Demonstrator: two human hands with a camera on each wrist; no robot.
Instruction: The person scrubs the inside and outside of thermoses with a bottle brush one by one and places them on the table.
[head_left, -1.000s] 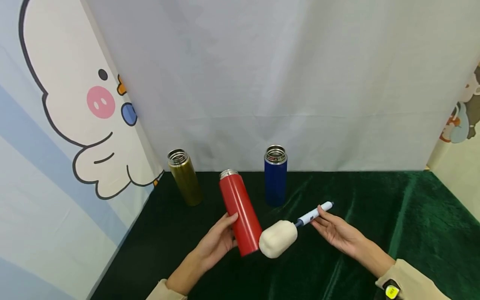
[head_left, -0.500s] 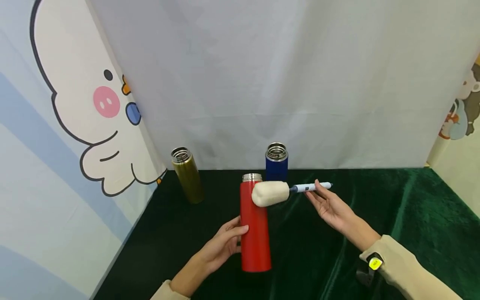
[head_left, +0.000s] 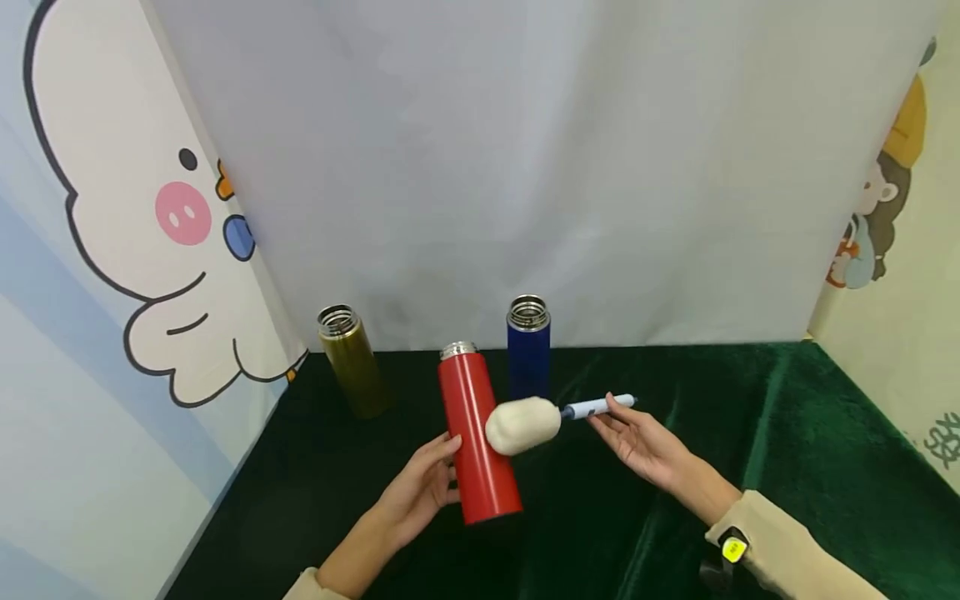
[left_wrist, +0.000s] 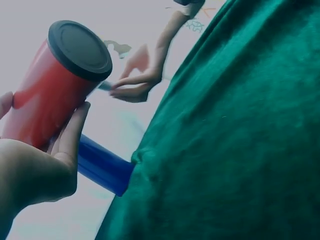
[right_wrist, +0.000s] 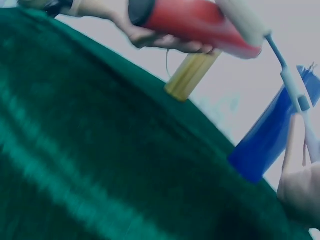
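Note:
My left hand (head_left: 418,492) grips a red vacuum flask (head_left: 472,425) round its lower half, raised off the table and tilted, its steel mouth uncovered at the top. The flask's black base (left_wrist: 80,50) faces the left wrist camera. Between thumb and fingers my right hand (head_left: 647,446) pinches the pale handle (head_left: 600,407) of a bottle brush. The brush's white sponge head (head_left: 522,425) points left and overlaps the flask's right side in the head view; whether they touch I cannot tell. In the right wrist view the sponge head (right_wrist: 243,20) lies across the flask's upper part.
A gold flask (head_left: 352,367) stands back left and a blue flask (head_left: 528,358) back centre, both with uncovered steel mouths. Dark green velvet cloth (head_left: 750,433) covers the table. A pale curtain (head_left: 480,167) hangs behind it, and printed cloth (head_left: 105,208) borders the left.
The red flask swung upright and rightward, then tilted back left. The brush rose to the flask's upper part, then slid down to its middle. Both hands kept hold. The head view shifted slightly.

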